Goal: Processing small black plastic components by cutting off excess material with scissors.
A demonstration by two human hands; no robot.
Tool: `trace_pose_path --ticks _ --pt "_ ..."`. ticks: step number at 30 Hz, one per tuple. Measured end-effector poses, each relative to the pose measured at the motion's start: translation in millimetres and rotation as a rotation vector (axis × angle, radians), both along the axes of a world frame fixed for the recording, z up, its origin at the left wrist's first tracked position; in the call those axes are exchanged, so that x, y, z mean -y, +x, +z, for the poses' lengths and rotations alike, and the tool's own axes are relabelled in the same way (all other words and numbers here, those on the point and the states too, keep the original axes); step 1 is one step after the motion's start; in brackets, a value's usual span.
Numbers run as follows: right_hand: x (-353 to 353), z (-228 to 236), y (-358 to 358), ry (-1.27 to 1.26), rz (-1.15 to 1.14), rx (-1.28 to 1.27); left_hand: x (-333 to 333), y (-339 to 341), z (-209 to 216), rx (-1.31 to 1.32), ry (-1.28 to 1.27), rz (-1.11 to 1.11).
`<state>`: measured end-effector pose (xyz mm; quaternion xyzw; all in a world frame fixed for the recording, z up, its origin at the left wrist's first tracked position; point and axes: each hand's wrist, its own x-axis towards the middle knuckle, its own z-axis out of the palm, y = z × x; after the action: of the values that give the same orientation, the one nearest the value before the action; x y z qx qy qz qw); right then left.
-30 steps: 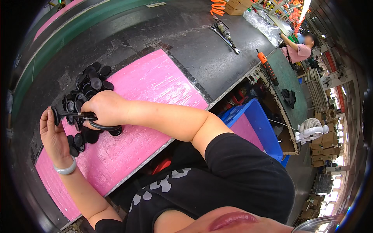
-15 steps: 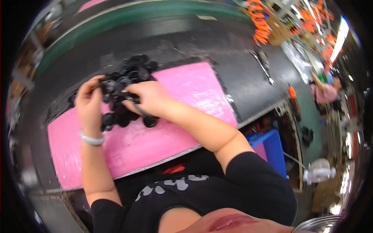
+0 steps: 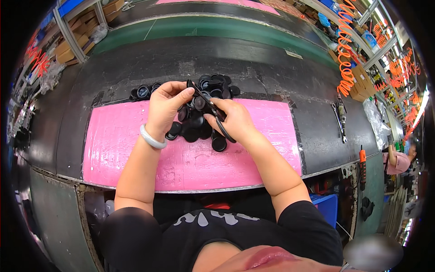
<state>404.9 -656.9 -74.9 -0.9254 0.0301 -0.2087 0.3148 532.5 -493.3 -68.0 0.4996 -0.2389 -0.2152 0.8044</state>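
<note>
Pinched edge-on between the thumb and fingers of my left hand (image 3: 165, 106) is a small black round cap (image 3: 189, 84). My right hand (image 3: 233, 120) grips black-handled pliers (image 3: 219, 122). Their jaws point up and left, close to the cap; whether they touch it I cannot tell. Below and behind both hands lies a pile of black round caps (image 3: 192, 129), some with hollow undersides showing, spread over the pink mat (image 3: 122, 140) and onto the dark tabletop beyond. My hands hide part of this pile. A pale bangle (image 3: 153, 137) circles my left wrist.
To the right on the dark worktop (image 3: 312, 122) lie a wrench (image 3: 339, 122) and a slim air tool (image 3: 343, 115) below an orange coiled hose (image 3: 346, 50). A blue bin (image 3: 327, 206) stands under the table edge. A person in pink (image 3: 398, 162) is far right.
The view has swung, so the mat and pile sit further right and straighter. My left hand still pinches a black cap beside the pliers in my right hand.
</note>
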Motion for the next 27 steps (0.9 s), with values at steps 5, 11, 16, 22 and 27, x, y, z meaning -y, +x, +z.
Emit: trace_pose_path --ticks 5,11,16,22,27 --pt "3.4 -0.2 -2.8 0.015 0.056 0.059 -3.2 1.4 3.8 0.014 -0.032 0.037" --pt "2.9 6.2 -4.6 0.031 0.109 0.024 -7.5 8.0 1.1 0.010 0.009 0.046" --pt "2.2 6.1 -6.0 0.034 0.119 0.036 -8.0 5.0 3.7 0.056 0.019 -0.012" --pt "3.2 5.1 -3.9 0.051 0.152 -0.010 -9.7 7.2 4.8 0.003 -0.013 -0.073" --pt "-0.3 5.5 -3.9 0.015 0.130 0.071 -8.9 7.2 4.9 -0.006 -0.022 -0.071"
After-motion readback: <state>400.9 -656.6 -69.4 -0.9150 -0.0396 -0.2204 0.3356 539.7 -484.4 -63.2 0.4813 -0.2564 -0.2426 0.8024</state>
